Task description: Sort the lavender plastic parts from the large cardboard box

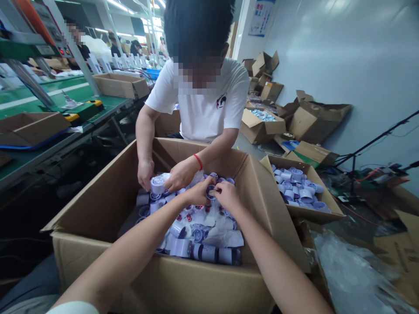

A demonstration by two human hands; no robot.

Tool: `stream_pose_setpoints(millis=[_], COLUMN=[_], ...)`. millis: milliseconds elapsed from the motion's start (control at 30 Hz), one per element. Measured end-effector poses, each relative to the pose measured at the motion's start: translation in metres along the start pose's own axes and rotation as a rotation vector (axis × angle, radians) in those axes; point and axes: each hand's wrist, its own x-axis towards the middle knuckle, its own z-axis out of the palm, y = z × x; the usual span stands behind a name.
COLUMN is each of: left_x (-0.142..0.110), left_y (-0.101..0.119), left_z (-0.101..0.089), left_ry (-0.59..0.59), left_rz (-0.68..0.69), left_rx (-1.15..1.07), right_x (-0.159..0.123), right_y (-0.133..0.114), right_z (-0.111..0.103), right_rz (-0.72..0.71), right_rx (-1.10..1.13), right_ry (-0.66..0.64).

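Observation:
My left hand (200, 192) is closed round a short, hollow white plastic cylinder (210, 194), its round end facing me. My right hand (228, 197) meets it from the other side, with thumb and finger pinched at the cylinder's opening. Whatever lies between those fingertips is too small to tell. Both hands are over a large open cardboard box (196, 279). Beneath them lie several similar white cylinders (180, 247), some dark at the end, with small red parts (189, 217) and crumpled white wrapping (225, 237) among them.
Opposite me a person in a white shirt (199, 113) reaches into the same box, their hands (180, 173) on another white cylinder (159, 184). A smaller carton (334, 213) of cylinders stands at right, near plastic bags (350, 270) and a tripod (354, 163). A green workbench (81, 93) runs along the left.

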Motion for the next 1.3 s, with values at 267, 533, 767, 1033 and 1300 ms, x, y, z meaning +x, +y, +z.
stream_pose_setpoints(millis=[267, 533, 767, 1033, 1300], left_x=[-0.002, -0.006, -0.008, -0.009, -0.01], left_y=[0.012, 0.023, 0.029, 0.041, 0.054], left_z=[-0.001, 0.004, 0.006, -0.005, -0.003], left_ry=[-0.04, -0.123, -0.051, -0.113, -0.266], left_rz=[-0.011, -0.085, -0.179, -0.217, -0.199], left_rx=[0.021, 0.199, 0.297, 0.389, 0.496], right_x=[-0.002, -0.011, -0.011, -0.008, -0.009], right_y=[-0.01, -0.019, -0.019, -0.017, -0.009], right_z=[-0.002, 0.006, 0.026, 0.019, 0.023], right_rz=[0.123, 0.052, 0.095, 0.142, 0.271], right_rx=[0.061, 0.075, 0.277, 0.29, 0.439], right_ry=[0.021, 0.024, 0.103, -0.025, -0.063])
